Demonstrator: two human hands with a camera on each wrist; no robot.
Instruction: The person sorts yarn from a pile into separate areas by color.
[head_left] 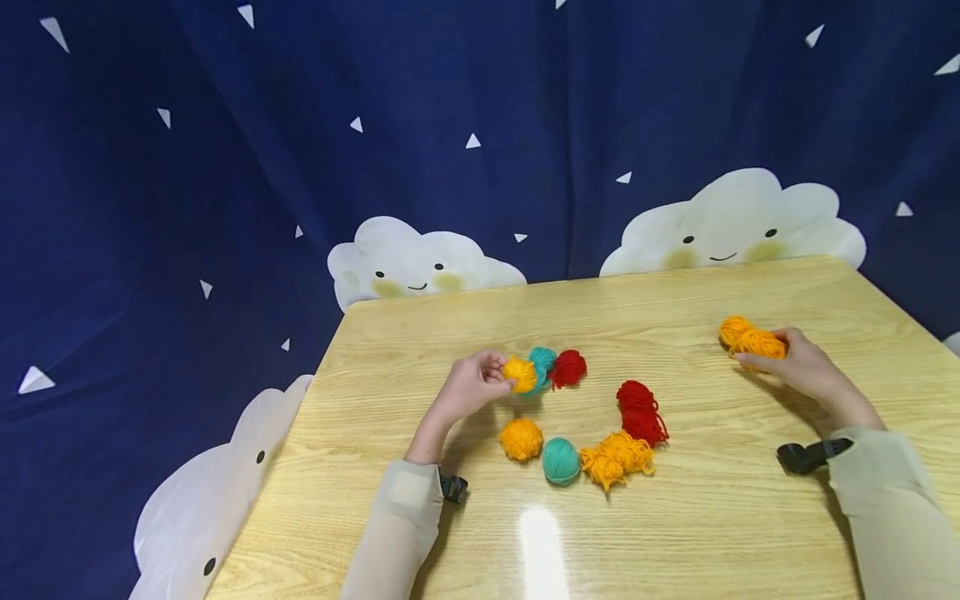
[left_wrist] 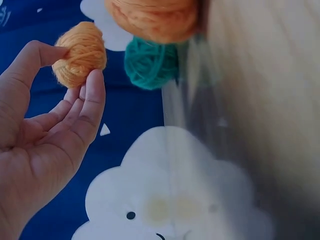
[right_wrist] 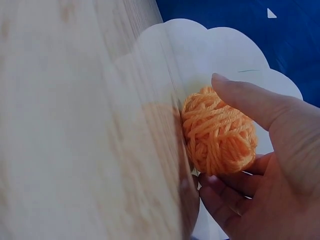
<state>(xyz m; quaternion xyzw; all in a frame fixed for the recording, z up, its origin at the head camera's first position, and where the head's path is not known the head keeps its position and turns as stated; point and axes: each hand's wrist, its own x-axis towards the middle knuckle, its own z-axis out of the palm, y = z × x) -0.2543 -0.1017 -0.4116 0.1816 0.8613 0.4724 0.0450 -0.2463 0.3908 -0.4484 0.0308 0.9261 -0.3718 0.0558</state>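
Note:
At the left of the yarn group, my left hand [head_left: 472, 385] pinches a small yellow yarn ball [head_left: 519, 375] between thumb and fingertips. Its grip shows closely in the left wrist view, with the yellow ball [left_wrist: 80, 54] held at the fingertips. A teal yarn skein [head_left: 542, 367] is right beside that ball, and a red yarn ball [head_left: 568, 368] adjoins it. Far to the right, my right hand [head_left: 808, 371] grips an orange yarn ball [head_left: 759, 343], thumb on one side and fingers on the other. Another orange ball [head_left: 735, 330] is just beyond it.
Nearer on the wooden table [head_left: 712, 533] lie an orange ball [head_left: 521, 439], a teal ball [head_left: 561, 461], loose yellow-orange yarn [head_left: 617, 458] and red yarn [head_left: 640, 412], in a curve. A dark blue curtain [head_left: 450, 100] with white paper clouds [head_left: 738, 221] hangs behind the table.

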